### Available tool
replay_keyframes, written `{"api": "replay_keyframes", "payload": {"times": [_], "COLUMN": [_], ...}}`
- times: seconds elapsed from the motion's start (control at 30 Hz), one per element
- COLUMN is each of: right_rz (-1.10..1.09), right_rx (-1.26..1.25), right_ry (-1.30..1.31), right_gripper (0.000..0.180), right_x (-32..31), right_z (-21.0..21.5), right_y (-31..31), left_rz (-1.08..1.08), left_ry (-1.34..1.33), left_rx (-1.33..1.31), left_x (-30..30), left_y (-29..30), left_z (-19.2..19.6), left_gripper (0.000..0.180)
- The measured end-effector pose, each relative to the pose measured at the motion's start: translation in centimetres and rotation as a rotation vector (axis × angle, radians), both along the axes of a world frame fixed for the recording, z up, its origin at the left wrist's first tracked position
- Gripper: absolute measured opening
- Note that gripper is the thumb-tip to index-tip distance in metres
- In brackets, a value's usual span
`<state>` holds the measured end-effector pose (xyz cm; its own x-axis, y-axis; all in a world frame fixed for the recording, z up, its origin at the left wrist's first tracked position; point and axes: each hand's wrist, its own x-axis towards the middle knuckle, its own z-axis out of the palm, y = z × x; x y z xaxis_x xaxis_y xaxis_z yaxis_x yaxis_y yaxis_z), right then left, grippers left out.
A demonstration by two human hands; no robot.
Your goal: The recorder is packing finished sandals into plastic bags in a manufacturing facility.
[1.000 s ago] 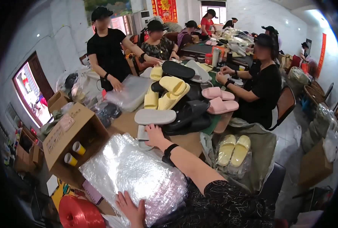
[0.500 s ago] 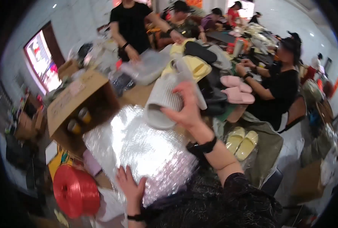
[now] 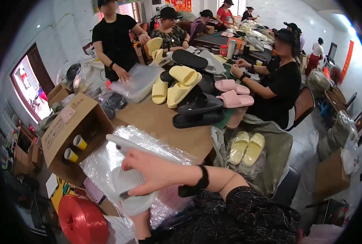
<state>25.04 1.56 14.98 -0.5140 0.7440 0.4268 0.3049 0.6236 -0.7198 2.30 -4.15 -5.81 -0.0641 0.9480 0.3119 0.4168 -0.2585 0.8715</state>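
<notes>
My right hand (image 3: 154,168) is closed around a pair of light grey slippers (image 3: 126,179) with ribbed straps, thumb on the near one and fingers over its strap. The other slipper's sole (image 3: 144,147) tilts up behind that hand. Under the pair lies a stack of shiny transparent plastic bags (image 3: 99,164) on the brown table (image 3: 152,124). Of my left hand (image 3: 142,219) only the wrist side shows below the near slipper; its fingers are hidden behind it.
A cardboard box (image 3: 65,130) with two yellow-and-white cups stands left, above a roll of red twine (image 3: 83,219). Yellow slippers (image 3: 181,87), black slippers (image 3: 199,112) and pink slippers (image 3: 234,97) pile up ahead. Bagged yellow slippers (image 3: 247,148) lie on a greenish sack. Co-workers stand and sit around the table.
My right hand has carried the grey slippers from the pile down and left, over the plastic bags. My left hand, earlier spread on the bags, is now mostly covered by them.
</notes>
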Motion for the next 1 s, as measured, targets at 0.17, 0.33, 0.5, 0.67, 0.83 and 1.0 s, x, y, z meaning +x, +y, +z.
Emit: {"api": "replay_keyframes", "payload": {"times": [0.17, 0.33, 0.5, 0.67, 0.83, 1.0], "right_rz": [0.037, -0.048, -0.357, -0.47, -0.474, -0.539], "right_rx": [0.23, 0.119, 0.31, 0.583, 0.56, 0.386], "right_ry": [-0.335, 0.215, 0.72, 0.87, 0.353, -0.263], "right_gripper": [0.065, 0.061, 0.096, 0.115, 0.094, 0.089], "right_x": [-3.5, 0.3, 8.3, 8.8, 6.9, 4.4], "right_z": [-9.6, -6.5, -1.2, 4.7, -0.9, -8.6], "right_y": [1.2, -1.0, -2.8, -1.6, -0.1, 3.0], "left_rz": [0.082, 0.083, 0.089, 0.118, 0.056, 0.069], "left_ry": [0.753, 0.792, 0.852, 0.813, 0.835, 0.81], "left_rx": [0.07, 0.15, 0.103, 0.102, 0.14, 0.09], "left_x": [-0.4, -2.0, -1.6, -1.5, -1.1, -1.4], "left_y": [0.5, 0.2, 0.3, 0.8, 0.8, -0.1], "left_z": [1.6, -0.8, -0.3, 0.6, 0.5, 0.5], "left_gripper": [0.089, 0.081, 0.078, 0.075, 0.081, 0.088]}}
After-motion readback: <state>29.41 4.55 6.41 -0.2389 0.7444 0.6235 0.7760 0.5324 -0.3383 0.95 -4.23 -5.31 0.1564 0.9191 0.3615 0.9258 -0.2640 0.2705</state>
